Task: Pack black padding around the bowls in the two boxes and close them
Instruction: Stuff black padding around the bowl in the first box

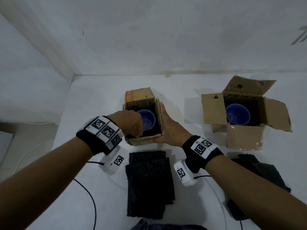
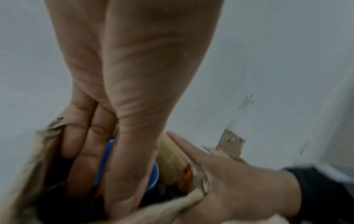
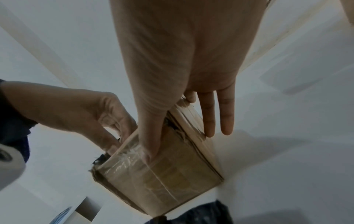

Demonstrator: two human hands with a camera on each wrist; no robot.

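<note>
Padding lies as a stack of black sheets on the white table just in front of us, with a looser dark heap to the right of it. We have our left hand down inside the near box, fingers curled against the blue bowl and the black lining; whether they pinch a piece of padding we cannot tell, since the wrist view is blurred. Our right hand lies flat and straight-fingered against the outside of that box's right wall, thumb on the front face, steadying it. The second box stands well apart to the right, flaps spread, with its own blue bowl sitting in black lining.

We judge the sheets light, limp and slightly grippy, so they should be pinched at an edge and fed down the gap between bowl and wall. The bowls look hard-glazed and breakable, so we would push beside them, never on the rim. The worn cardboard bends easily, hence the bracing palm
</note>
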